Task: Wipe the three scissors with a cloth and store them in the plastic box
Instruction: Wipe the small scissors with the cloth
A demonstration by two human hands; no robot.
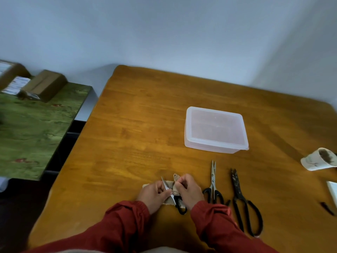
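Early going, I'd say: at six o'clock on the counter (138,128) the left hand (155,193) curls its fingers round the small scissors (177,201), while the right hand (187,190) pinches the cloth (176,180) against them. The silver pair (213,183) and dark pair (240,198) wait at four o'clock. The plastic box (216,130) sits lidded at one o'clock.

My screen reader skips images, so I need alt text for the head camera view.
The left hand holds small scissors while the right hand presses a cloth against them, over a wooden table. Silver-bladed scissors and dark shears lie to their right; the lidded plastic box sits beyond.
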